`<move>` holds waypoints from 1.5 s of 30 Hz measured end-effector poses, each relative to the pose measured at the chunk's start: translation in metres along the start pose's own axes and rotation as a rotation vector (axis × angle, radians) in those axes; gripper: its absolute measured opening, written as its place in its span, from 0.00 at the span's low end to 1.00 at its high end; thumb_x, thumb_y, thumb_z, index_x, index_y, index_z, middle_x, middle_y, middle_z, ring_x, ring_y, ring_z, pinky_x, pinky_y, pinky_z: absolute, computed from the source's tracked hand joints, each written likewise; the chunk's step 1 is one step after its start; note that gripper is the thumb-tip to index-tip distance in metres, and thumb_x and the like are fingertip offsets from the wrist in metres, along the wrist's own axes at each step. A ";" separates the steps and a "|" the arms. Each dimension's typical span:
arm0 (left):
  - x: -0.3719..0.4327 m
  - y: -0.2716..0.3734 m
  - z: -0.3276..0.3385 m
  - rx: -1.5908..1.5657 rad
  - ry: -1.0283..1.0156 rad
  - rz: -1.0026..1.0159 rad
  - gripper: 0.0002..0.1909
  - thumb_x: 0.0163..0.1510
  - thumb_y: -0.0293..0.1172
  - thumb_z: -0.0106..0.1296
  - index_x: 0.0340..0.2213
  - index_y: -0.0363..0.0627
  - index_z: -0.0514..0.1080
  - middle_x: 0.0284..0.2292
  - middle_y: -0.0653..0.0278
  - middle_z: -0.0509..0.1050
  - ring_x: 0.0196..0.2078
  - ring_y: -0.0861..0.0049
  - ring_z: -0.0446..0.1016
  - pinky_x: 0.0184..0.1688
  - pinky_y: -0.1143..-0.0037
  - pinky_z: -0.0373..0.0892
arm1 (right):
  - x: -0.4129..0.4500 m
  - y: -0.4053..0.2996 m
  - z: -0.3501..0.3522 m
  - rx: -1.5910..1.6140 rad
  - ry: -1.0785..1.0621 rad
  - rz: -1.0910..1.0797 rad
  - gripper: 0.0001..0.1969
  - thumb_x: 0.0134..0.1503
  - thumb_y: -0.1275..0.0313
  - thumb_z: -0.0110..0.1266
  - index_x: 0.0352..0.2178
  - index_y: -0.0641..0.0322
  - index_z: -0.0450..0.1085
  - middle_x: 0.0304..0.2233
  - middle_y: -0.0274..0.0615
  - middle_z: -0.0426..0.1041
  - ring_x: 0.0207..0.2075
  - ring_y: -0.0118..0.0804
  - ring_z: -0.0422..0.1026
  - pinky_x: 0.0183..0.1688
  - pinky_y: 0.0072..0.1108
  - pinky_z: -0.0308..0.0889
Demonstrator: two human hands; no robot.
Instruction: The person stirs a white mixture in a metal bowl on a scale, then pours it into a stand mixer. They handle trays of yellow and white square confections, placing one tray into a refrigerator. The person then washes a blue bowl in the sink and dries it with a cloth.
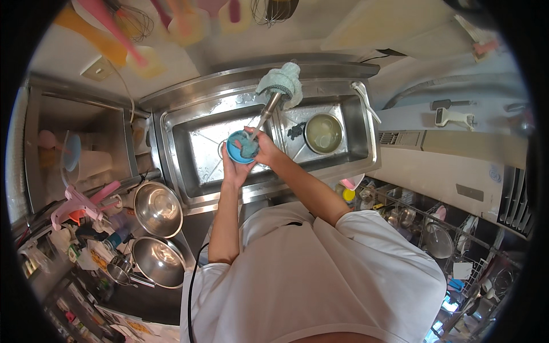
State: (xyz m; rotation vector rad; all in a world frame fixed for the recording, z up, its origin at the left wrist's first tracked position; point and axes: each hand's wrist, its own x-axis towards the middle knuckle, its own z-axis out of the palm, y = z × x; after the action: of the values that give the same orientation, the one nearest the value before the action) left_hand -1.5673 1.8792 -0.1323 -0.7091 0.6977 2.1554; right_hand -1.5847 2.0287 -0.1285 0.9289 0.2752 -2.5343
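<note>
Over the left basin of a stainless steel double sink (pixel 188 139), my left hand (pixel 233 169) grips a small blue bowl (pixel 234 155) by its near left side. My right hand (pixel 266 150) is at the bowl's right side with a greenish scrubbing cloth (pixel 248 147) pressed inside it; some fingers are hidden by the cloth. Water runs from the metal faucet (pixel 270 106) down onto the cloth and bowl. A pale green cloth (pixel 281 81) is wrapped around the faucet's upper part.
In the right basin stands a round metal pot (pixel 324 133) holding cloudy liquid, beside a dark scrubber (pixel 296 131). Steel mixing bowls (pixel 158 209) sit to my left. Spatulas (pixel 146 62) and whisks hang along the wall. A wire rack (pixel 429 214) with utensils is at right.
</note>
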 end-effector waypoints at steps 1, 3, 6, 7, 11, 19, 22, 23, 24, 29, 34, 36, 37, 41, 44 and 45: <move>0.000 -0.002 -0.001 -0.025 -0.020 0.015 0.36 0.62 0.69 0.37 0.61 0.60 0.64 0.60 0.66 0.67 0.61 0.67 0.67 0.61 0.57 0.65 | -0.003 0.002 0.005 -0.094 0.003 -0.039 0.09 0.63 0.67 0.55 0.40 0.60 0.74 0.37 0.41 0.79 0.38 0.36 0.77 0.46 0.28 0.75; 0.002 -0.009 0.002 -0.071 -0.062 0.039 0.35 0.62 0.68 0.37 0.61 0.60 0.64 0.60 0.65 0.67 0.62 0.66 0.66 0.61 0.57 0.65 | -0.006 0.003 0.011 -0.279 0.010 -0.121 0.07 0.63 0.70 0.55 0.39 0.61 0.74 0.37 0.40 0.78 0.36 0.33 0.77 0.44 0.26 0.75; 0.009 -0.010 0.003 -0.141 -0.084 0.026 0.33 0.64 0.64 0.36 0.61 0.59 0.64 0.61 0.64 0.66 0.62 0.65 0.65 0.61 0.57 0.65 | 0.007 0.003 0.002 -0.383 -0.027 -0.244 0.12 0.62 0.74 0.55 0.47 0.63 0.72 0.38 0.40 0.76 0.37 0.32 0.76 0.40 0.24 0.75; 0.012 -0.011 0.000 -0.162 -0.091 0.017 0.33 0.64 0.64 0.36 0.61 0.58 0.64 0.61 0.64 0.66 0.62 0.65 0.65 0.61 0.57 0.65 | 0.009 0.005 0.002 -0.455 0.005 -0.272 0.14 0.62 0.74 0.55 0.49 0.63 0.71 0.39 0.40 0.76 0.38 0.32 0.76 0.40 0.24 0.75; 0.021 -0.019 -0.018 -0.215 -0.070 -0.003 0.30 0.64 0.60 0.36 0.58 0.57 0.67 0.56 0.65 0.70 0.58 0.66 0.68 0.60 0.57 0.65 | 0.003 0.011 0.016 -0.974 0.272 -0.417 0.10 0.62 0.72 0.56 0.43 0.65 0.75 0.37 0.37 0.77 0.36 0.28 0.75 0.37 0.20 0.72; 0.049 -0.011 0.015 -0.227 -0.017 0.040 0.32 0.65 0.61 0.35 0.58 0.51 0.65 0.57 0.57 0.69 0.59 0.59 0.68 0.60 0.57 0.66 | -0.057 -0.037 -0.001 -1.522 0.455 -0.894 0.11 0.59 0.70 0.55 0.42 0.61 0.74 0.43 0.53 0.78 0.48 0.52 0.76 0.51 0.33 0.69; 0.044 -0.009 0.006 -0.302 -0.072 0.070 0.36 0.64 0.64 0.37 0.61 0.50 0.62 0.59 0.55 0.67 0.60 0.57 0.68 0.60 0.56 0.67 | -0.056 -0.034 -0.013 -1.496 0.400 -0.823 0.12 0.59 0.70 0.54 0.44 0.62 0.74 0.44 0.53 0.78 0.49 0.50 0.75 0.51 0.32 0.68; 0.042 -0.013 0.006 -0.328 -0.070 0.079 0.37 0.64 0.66 0.38 0.61 0.50 0.61 0.60 0.55 0.66 0.60 0.57 0.67 0.60 0.56 0.67 | -0.057 -0.035 -0.016 -1.483 0.384 -0.812 0.12 0.59 0.70 0.54 0.44 0.61 0.74 0.43 0.53 0.78 0.49 0.50 0.76 0.51 0.32 0.68; 0.041 -0.015 0.008 -0.314 -0.065 0.051 0.38 0.63 0.65 0.40 0.62 0.49 0.60 0.60 0.54 0.66 0.60 0.57 0.67 0.60 0.57 0.67 | -0.066 -0.035 -0.018 -1.471 0.377 -0.800 0.13 0.59 0.70 0.54 0.44 0.61 0.74 0.43 0.53 0.78 0.48 0.50 0.76 0.51 0.32 0.68; 0.049 -0.021 0.008 -0.116 -0.096 0.014 0.36 0.63 0.57 0.50 0.63 0.50 0.56 0.57 0.52 0.66 0.59 0.56 0.68 0.58 0.58 0.69 | -0.074 -0.060 -0.034 -1.447 0.479 -0.790 0.14 0.60 0.68 0.57 0.45 0.62 0.75 0.36 0.49 0.79 0.39 0.38 0.77 0.45 0.27 0.68; 0.043 -0.012 0.026 0.568 0.062 0.285 0.42 0.55 0.46 0.64 0.63 0.51 0.53 0.56 0.49 0.64 0.57 0.59 0.67 0.57 0.62 0.69 | -0.065 -0.096 -0.018 -1.410 0.627 -0.868 0.20 0.56 0.63 0.62 0.47 0.61 0.73 0.43 0.54 0.79 0.48 0.52 0.77 0.52 0.33 0.68; 0.034 -0.008 0.032 0.847 0.117 0.436 0.51 0.48 0.45 0.70 0.64 0.49 0.51 0.58 0.46 0.60 0.60 0.59 0.64 0.60 0.65 0.65 | -0.066 -0.099 0.009 -1.389 0.614 -0.998 0.22 0.55 0.62 0.63 0.48 0.62 0.72 0.43 0.54 0.79 0.50 0.53 0.76 0.52 0.34 0.68; 0.021 -0.005 0.044 0.887 0.116 0.457 0.50 0.48 0.44 0.70 0.65 0.48 0.51 0.56 0.47 0.62 0.59 0.60 0.66 0.60 0.65 0.64 | -0.066 -0.102 0.017 -1.374 0.613 -1.065 0.23 0.54 0.62 0.63 0.49 0.63 0.71 0.44 0.55 0.79 0.51 0.54 0.76 0.52 0.35 0.68; -0.014 -0.003 0.057 0.997 0.132 0.579 0.53 0.46 0.42 0.71 0.66 0.47 0.50 0.57 0.48 0.61 0.59 0.60 0.66 0.62 0.64 0.62 | -0.053 -0.111 0.033 -1.584 0.740 -0.889 0.25 0.52 0.61 0.62 0.49 0.64 0.72 0.45 0.60 0.78 0.50 0.63 0.74 0.51 0.41 0.69; -0.032 -0.004 0.053 1.017 0.152 0.616 0.55 0.44 0.40 0.73 0.66 0.46 0.50 0.60 0.47 0.56 0.63 0.59 0.59 0.64 0.63 0.59 | -0.042 -0.111 0.034 -1.685 0.781 -0.949 0.32 0.53 0.44 0.61 0.46 0.63 0.76 0.43 0.54 0.80 0.48 0.58 0.76 0.49 0.39 0.70; -0.038 -0.003 0.054 1.082 0.157 0.639 0.55 0.44 0.39 0.73 0.66 0.45 0.50 0.60 0.48 0.56 0.63 0.58 0.59 0.65 0.63 0.59 | -0.042 -0.109 0.038 -1.700 0.809 -0.953 0.33 0.52 0.42 0.61 0.46 0.62 0.76 0.42 0.54 0.80 0.48 0.58 0.77 0.49 0.39 0.70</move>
State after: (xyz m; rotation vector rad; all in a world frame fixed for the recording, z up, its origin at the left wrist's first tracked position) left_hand -1.5579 1.8985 -0.0702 -0.0402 2.1459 1.7960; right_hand -1.6265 2.1267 -0.0680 0.9144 2.8958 -1.1463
